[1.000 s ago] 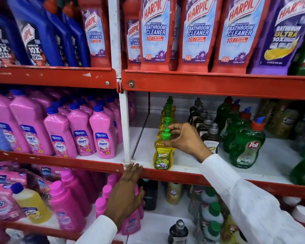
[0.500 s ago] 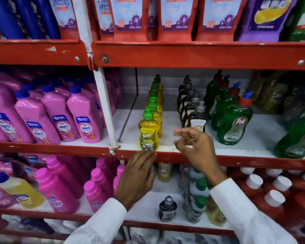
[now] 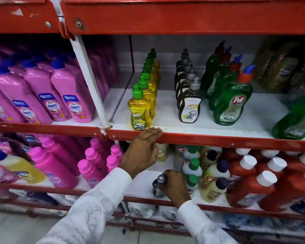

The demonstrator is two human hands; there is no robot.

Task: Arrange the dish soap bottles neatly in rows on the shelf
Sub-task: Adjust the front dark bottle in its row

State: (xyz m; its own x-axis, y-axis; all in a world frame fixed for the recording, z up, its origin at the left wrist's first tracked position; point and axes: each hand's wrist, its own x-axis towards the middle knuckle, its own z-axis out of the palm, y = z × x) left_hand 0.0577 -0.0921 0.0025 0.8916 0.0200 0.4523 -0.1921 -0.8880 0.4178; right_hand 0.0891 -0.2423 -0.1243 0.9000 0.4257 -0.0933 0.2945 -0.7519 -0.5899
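Nearest, at about 5 o'clock in the head view, the right hand (image 3: pixel 174 186) has its fingers (image 3: pixel 165 175) closed around a small dark bottle (image 3: pixel 159 188) with a grey cap, standing alone near the front of the lower shelf (image 3: pixel 144 186). Just beyond, the left hand (image 3: pixel 142 152) grips nothing: its fingers (image 3: pixel 154 132) lie flat and loosely spread on the red lip of the middle shelf (image 3: pixel 218 140), right below the front yellow bottle (image 3: pixel 139 111).

Risks, as I judge them. Lifting the dark bottle by its neck and cap could let it swing or slip. At 3 o'clock of it stand packed green-capped bottles (image 3: pixel 192 169) and cream ones; a sideways knuckle could topple them. Carried up, it must clear the red lip, and the left hand sits close enough to nudge the yellow bottle off the edge. Its likely place, by my reading, is the front of the dark row (image 3: pixel 189 106); setting it down hard could knock that file back like dominoes.

Counts, on the middle shelf toward 12 o'clock: yellow row, roughly seven green caps, the far ones blurring together. Dark row, about six grey caps. Green Pril row (image 3: pixel 232 103), four, with one more green bottle (image 3: pixel 298 118) leaning at 3 o'clock, well apart. One dark bottle below.
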